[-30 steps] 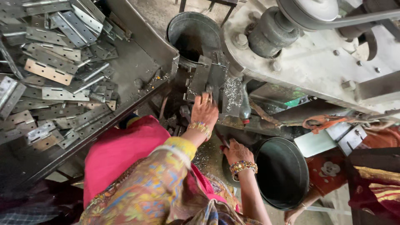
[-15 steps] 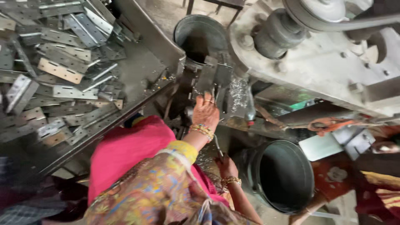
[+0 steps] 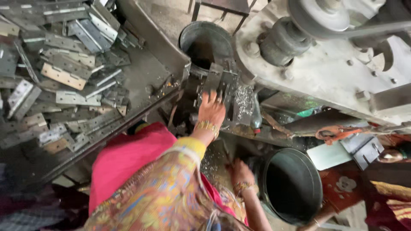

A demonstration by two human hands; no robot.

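My left hand point(image 3: 212, 112), with gold bangles at the wrist, reaches up from a patterned yellow sleeve. Its fingers lie spread on the dark metal fixture point(image 3: 222, 83) of a grey press machine point(image 3: 334, 72). I cannot see any piece under the fingers. My right hand point(image 3: 242, 173), also bangled, hangs low beside a dark round bucket point(image 3: 293, 186). Its fingers are curled downward over metal shavings, and what they hold, if anything, is hidden.
A sloped dark tray point(image 3: 145, 81) at the left carries a heap of several flat metal hinges point(image 3: 64, 77). A second round bucket point(image 3: 205, 42) stands behind the fixture. A pulley and belt point(image 3: 325, 13) sit on top of the machine. Pink cloth point(image 3: 128, 158) covers my lap.
My right hand has dropped lower and nearer my body, beside the bucket. My left hand stays on the fixture. The view has shifted slightly.
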